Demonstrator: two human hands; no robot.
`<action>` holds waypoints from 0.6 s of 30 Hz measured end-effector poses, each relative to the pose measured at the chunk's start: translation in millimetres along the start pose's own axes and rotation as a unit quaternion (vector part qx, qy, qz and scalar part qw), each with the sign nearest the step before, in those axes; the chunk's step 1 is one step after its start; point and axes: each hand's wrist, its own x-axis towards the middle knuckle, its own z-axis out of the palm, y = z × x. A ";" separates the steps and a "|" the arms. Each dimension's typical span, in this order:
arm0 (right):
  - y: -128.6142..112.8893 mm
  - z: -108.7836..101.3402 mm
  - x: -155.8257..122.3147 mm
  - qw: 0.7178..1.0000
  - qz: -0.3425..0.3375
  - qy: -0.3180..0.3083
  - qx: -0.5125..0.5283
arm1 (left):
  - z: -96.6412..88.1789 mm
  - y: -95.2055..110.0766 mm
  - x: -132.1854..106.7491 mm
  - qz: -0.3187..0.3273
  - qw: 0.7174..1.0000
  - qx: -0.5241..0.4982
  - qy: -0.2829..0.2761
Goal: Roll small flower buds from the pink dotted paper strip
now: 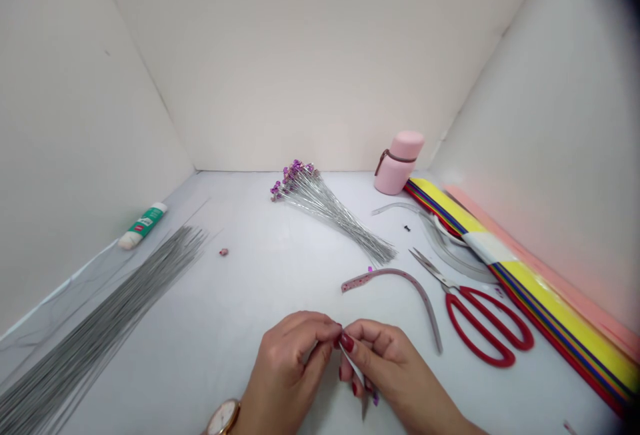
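Note:
My left hand and my right hand meet fingertip to fingertip low in the middle of the head view. The left thumb and forefinger pinch something too small to make out. Between my right fingers runs a narrow pale strip, slanting down past a shiny purple bit; its upper end is hidden by the fingertips. Just above lies a curved clear strip with pinkish specks at its left end. Red-handled scissors rest, blades slightly apart, to the right.
Silver wire stems with purple tips lie at the back. Loose grey wires and a glue stick are on the left, near a small pinkish bit. A pink bottle stands behind coloured sheets along the right wall.

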 end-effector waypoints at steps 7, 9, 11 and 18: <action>3.7 -2.5 0.4 1.000 -0.007 0.018 -0.015 | 0.5 2.5 2.5 -0.075 0.994 -0.070 -0.028; 1.1 -1.7 -0.6 0.999 -0.011 0.020 -0.030 | 2.9 2.1 3.3 -0.157 0.974 -0.162 -0.017; -2.0 -0.8 -1.9 0.998 -0.027 0.017 -0.047 | 6.2 2.0 4.2 -0.240 0.933 -0.268 -0.016; -0.9 -1.0 -1.9 0.997 -0.034 0.024 -0.066 | 12.8 3.3 5.7 -0.310 0.878 -0.364 -0.009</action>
